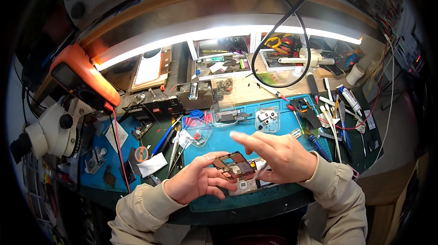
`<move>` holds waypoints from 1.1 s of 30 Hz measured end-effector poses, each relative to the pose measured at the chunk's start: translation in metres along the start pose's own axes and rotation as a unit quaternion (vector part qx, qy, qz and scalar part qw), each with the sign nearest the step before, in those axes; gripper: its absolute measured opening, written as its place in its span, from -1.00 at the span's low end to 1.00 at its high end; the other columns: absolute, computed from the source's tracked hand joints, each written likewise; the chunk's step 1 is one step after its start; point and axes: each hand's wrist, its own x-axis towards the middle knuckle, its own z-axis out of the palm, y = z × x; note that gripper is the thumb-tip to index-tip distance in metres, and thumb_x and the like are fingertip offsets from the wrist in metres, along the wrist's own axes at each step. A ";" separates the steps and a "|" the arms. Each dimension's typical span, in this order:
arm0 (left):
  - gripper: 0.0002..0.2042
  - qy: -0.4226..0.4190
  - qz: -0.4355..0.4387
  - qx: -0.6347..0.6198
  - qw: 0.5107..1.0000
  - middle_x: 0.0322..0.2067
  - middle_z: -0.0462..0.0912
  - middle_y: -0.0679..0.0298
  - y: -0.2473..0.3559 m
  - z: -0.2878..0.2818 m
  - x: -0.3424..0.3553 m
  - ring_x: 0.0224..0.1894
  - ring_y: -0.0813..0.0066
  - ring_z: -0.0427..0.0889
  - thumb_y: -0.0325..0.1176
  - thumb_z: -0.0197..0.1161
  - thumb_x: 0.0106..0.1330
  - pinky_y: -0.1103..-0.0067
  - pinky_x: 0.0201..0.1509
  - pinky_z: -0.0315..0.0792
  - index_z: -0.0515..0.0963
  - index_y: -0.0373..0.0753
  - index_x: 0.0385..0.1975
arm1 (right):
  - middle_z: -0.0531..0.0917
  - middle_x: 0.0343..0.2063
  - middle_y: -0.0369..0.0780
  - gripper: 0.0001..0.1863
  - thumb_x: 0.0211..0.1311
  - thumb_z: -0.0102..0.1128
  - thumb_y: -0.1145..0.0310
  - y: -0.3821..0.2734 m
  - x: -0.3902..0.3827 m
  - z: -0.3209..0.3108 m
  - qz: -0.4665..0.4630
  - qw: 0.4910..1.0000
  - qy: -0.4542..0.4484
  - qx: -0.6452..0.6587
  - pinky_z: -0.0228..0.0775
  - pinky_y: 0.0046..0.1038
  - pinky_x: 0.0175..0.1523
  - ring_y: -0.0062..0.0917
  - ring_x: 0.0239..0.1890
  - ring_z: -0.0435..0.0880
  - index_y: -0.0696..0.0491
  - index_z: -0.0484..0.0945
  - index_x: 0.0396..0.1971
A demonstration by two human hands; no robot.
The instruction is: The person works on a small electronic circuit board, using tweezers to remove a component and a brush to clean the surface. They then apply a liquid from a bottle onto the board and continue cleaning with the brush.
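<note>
My left hand (200, 179) grips a thin dark circuit board (233, 165) at its left edge, with the lower fingers curled beneath it. My right hand (285, 156) is just right of the board, index finger raised over it, with a slim metal tool (261, 170), apparently tweezers, held in the lower fingers and angled down to the left. Below the board lies an opened phone body (244, 188) on the blue mat (207, 201), partly hidden by the board and both hands.
Small clear boxes of parts (267, 121) sit behind my hands. Scattered tools (340, 117) lie at right. At left are an orange multimeter (82, 80), a white microscope (54, 131) and pens (164, 138). A black cable loop (258, 58) hangs above the bench.
</note>
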 end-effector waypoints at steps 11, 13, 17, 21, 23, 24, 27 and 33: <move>-0.06 0.023 0.287 0.250 0.924 0.21 0.57 0.08 -0.011 0.002 0.006 0.24 0.31 0.66 -0.36 0.57 0.34 0.40 0.15 0.66 0.08 -0.19 0.63 | 0.67 -0.16 -0.22 -0.13 0.04 0.72 0.01 0.000 0.000 0.000 0.075 0.992 0.052 0.092 0.64 -0.40 -0.16 -0.39 -0.19 0.76 0.08 0.52 0.30; 0.05 0.049 0.360 0.318 0.876 0.27 0.52 0.10 -0.018 -0.003 0.012 0.29 0.35 0.61 -0.51 0.66 0.20 0.39 0.19 0.65 0.07 -0.21 0.64 | 0.66 -0.17 -0.22 -0.12 0.05 0.71 -0.01 -0.003 0.000 0.002 0.074 0.990 0.046 0.107 0.64 -0.40 -0.15 -0.40 -0.19 0.75 0.09 0.52 0.31; -0.03 0.047 0.419 0.371 0.828 0.32 0.48 0.13 -0.020 -0.007 0.014 0.31 0.30 0.59 -0.38 0.70 0.17 0.35 0.19 0.65 0.22 -0.24 0.57 | 0.66 -0.16 -0.22 -0.08 0.04 0.71 -0.02 -0.002 -0.004 0.004 0.067 0.992 0.035 0.096 0.63 -0.39 -0.16 -0.36 -0.20 0.75 0.07 0.50 0.35; -0.04 0.097 0.473 0.438 0.758 0.28 0.51 0.11 -0.023 -0.006 0.014 0.25 0.28 0.61 -0.28 0.77 0.06 0.38 0.13 0.65 0.33 -0.24 0.48 | 0.65 -0.15 -0.23 0.01 -0.07 0.79 0.08 0.002 -0.007 0.014 0.048 0.992 0.032 0.111 0.52 -0.49 -0.32 -0.52 -0.35 0.61 0.08 0.48 0.42; -0.05 0.110 0.481 0.462 0.737 0.26 0.52 0.09 -0.021 -0.005 0.011 0.22 0.29 0.61 -0.25 0.79 0.03 0.39 0.09 0.65 0.36 -0.24 0.44 | 0.66 -0.15 -0.24 0.03 -0.06 0.78 0.07 0.001 -0.007 0.016 0.053 0.992 0.025 0.109 0.52 -0.49 -0.32 -0.51 -0.35 0.62 0.07 0.47 0.43; -0.06 0.111 0.484 0.461 0.735 0.26 0.52 0.09 -0.022 -0.005 0.012 0.21 0.29 0.61 -0.24 0.79 0.03 0.40 0.06 0.65 0.37 -0.24 0.43 | 0.66 -0.15 -0.25 0.04 -0.07 0.79 0.07 0.001 -0.008 0.017 0.049 0.993 0.026 0.106 0.52 -0.49 -0.33 -0.51 -0.35 0.62 0.07 0.46 0.44; -0.07 0.117 0.495 0.459 0.729 0.24 0.53 0.09 -0.024 -0.005 0.013 0.19 0.28 0.61 -0.24 0.80 0.02 0.42 0.01 0.65 0.38 -0.24 0.41 | 0.66 -0.16 -0.25 0.04 -0.04 0.76 0.04 0.001 -0.008 0.020 0.052 0.994 0.017 0.097 0.54 -0.44 -0.30 -0.45 -0.32 0.66 0.04 0.44 0.47; -0.09 0.155 0.515 0.555 0.635 0.16 0.55 0.10 -0.012 0.007 0.002 0.09 0.26 0.64 -0.19 0.81 0.00 0.44 -0.04 0.66 0.41 -0.22 0.37 | 0.67 -0.14 -0.23 -0.01 0.02 0.71 0.06 -0.004 -0.008 0.012 0.080 0.989 -0.017 0.120 0.63 -0.34 -0.20 -0.31 -0.23 0.75 0.01 0.44 0.46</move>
